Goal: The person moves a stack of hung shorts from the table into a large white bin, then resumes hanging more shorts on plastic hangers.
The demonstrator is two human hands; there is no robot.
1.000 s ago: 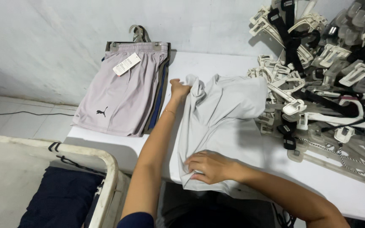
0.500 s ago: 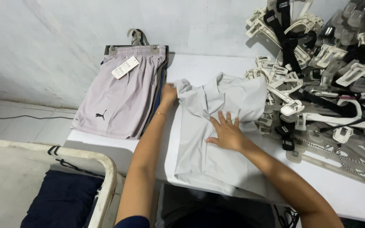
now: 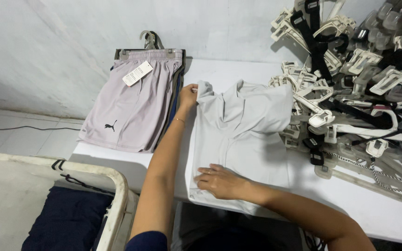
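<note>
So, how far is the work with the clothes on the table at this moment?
Looks done: lilac shorts on clip hangers lie stacked at the table's left end, tag attached. In hand: a pale grey garment lies spread flat; the left hand holds its far corner and the right hand presses its near edge. It has no hanger on it yet. Left: a big pile of hangers waits on the right.

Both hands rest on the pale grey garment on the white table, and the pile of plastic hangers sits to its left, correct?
Not quite. In the head view the pile of plastic hangers sits to the right of the pale grey garment; the left hand and right hand do rest on it.
</note>
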